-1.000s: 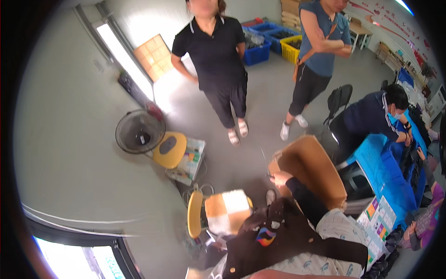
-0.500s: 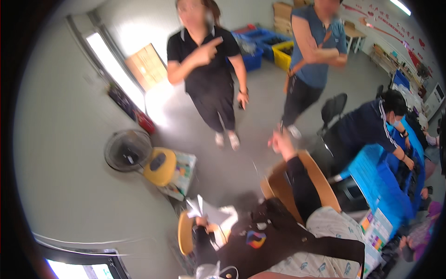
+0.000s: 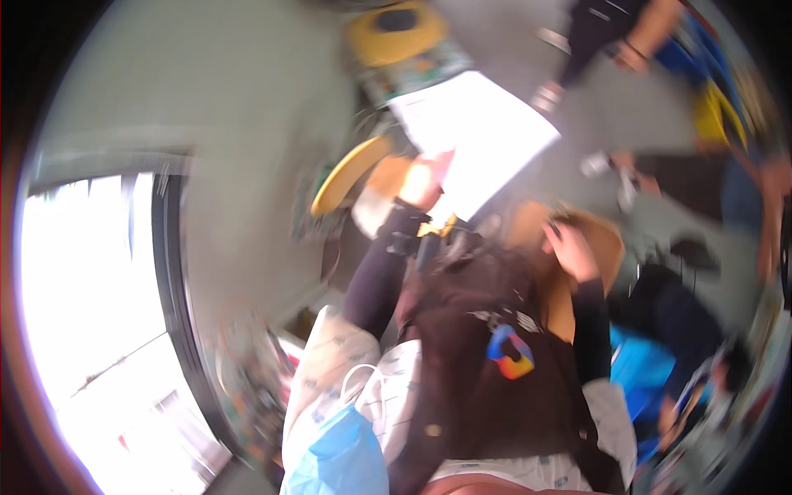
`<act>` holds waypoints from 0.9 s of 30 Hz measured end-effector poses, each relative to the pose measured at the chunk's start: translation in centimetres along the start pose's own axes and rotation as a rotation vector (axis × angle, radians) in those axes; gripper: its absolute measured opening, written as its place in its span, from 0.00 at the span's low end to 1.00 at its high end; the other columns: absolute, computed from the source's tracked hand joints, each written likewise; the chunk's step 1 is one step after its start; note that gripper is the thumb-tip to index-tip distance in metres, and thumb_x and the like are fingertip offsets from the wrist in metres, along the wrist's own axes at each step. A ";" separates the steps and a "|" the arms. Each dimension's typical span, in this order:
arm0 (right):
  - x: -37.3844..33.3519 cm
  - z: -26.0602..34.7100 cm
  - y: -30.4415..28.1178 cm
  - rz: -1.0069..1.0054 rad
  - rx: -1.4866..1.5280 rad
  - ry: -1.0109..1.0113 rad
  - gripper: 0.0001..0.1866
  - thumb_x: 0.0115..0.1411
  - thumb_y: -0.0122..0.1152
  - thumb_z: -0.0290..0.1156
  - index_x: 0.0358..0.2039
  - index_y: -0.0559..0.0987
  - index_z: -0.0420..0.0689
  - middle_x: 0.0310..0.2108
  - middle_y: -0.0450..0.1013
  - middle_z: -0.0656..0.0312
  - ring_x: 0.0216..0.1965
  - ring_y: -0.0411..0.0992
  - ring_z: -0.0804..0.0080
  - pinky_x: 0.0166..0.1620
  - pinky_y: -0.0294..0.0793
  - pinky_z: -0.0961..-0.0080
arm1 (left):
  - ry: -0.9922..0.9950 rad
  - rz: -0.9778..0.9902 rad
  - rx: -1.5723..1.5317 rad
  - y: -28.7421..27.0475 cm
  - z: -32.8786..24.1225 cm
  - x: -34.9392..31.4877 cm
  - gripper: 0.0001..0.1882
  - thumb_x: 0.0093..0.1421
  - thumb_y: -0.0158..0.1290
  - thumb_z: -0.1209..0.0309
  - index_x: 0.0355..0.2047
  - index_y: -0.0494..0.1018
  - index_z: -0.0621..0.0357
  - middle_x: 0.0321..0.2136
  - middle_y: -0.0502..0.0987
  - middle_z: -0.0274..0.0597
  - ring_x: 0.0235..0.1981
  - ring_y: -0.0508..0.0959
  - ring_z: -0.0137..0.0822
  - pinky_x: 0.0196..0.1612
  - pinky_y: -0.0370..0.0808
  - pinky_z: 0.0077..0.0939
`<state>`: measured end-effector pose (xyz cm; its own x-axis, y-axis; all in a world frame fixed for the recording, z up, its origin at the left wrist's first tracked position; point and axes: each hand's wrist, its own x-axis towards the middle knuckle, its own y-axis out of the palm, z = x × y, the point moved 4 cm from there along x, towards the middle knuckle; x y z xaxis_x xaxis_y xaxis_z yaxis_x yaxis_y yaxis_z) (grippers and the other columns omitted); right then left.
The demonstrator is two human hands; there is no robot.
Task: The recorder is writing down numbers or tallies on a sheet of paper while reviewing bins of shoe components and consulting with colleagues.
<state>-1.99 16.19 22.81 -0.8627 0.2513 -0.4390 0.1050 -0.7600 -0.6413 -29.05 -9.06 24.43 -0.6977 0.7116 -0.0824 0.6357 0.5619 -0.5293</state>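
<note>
My left hand point(image 3: 422, 183) is closed on the near edge of a white sheet of paper point(image 3: 487, 132). The paper spreads out away from me and is too bright to show any detail. To the right, over a brown cardboard box point(image 3: 609, 239), is my right hand point(image 3: 575, 252). Its fingers are curled round a small dark pen-like object point(image 3: 554, 228), blurred by motion. A dark apron point(image 3: 487, 301) with a coloured emblem covers my front, between both arms.
Left of the paper stands a yellow chair back point(image 3: 351, 175); a yellow seat point(image 3: 400, 35) is beyond it. A bright window point(image 3: 99, 322) fills the far left. A light-blue mask point(image 3: 342, 454) hangs at my lower left. People stand or sit to the right, near a blue-covered table point(image 3: 642, 363).
The view has swung left and down. My right hand, earlier stretched toward the standing people, is now drawn back nearer my body. The paper in my left hand now lies spread open to view.
</note>
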 end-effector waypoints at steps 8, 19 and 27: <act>2.4 -12.4 17.7 0.614 0.054 0.301 0.23 0.71 0.58 0.43 0.60 0.77 0.42 0.42 0.82 0.54 0.32 0.80 0.65 0.34 0.80 0.66 | -1.007 -0.270 -1.144 8.4 25.2 -29.4 0.21 0.64 0.57 0.63 0.52 0.79 0.63 0.32 0.84 0.40 0.28 0.81 0.39 0.31 0.77 0.34; 14.5 1.6 12.3 0.330 -0.297 -0.610 0.20 0.71 0.54 0.48 0.38 0.78 0.41 0.28 0.77 0.46 0.30 0.76 0.46 0.34 0.74 0.54 | -0.469 -0.280 0.405 8.9 25.2 -42.1 0.17 0.69 0.51 0.59 0.44 0.84 0.55 0.39 0.84 0.54 0.41 0.84 0.55 0.45 0.80 0.48; 12.8 -0.7 2.3 0.115 -0.261 -0.376 0.18 0.67 0.55 0.41 0.30 0.81 0.39 0.27 0.78 0.44 0.31 0.77 0.43 0.35 0.72 0.48 | -0.339 0.166 0.564 -1.1 26.6 -22.2 0.13 0.64 0.49 0.65 0.30 0.82 0.55 0.29 0.84 0.51 0.29 0.86 0.48 0.32 0.82 0.47</act>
<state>-12.47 18.13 15.28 -0.9525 -0.0965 -0.2889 0.2895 -0.5820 -0.7599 -23.07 -36.74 4.40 -0.7290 0.5464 -0.4124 0.5383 0.0853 -0.8385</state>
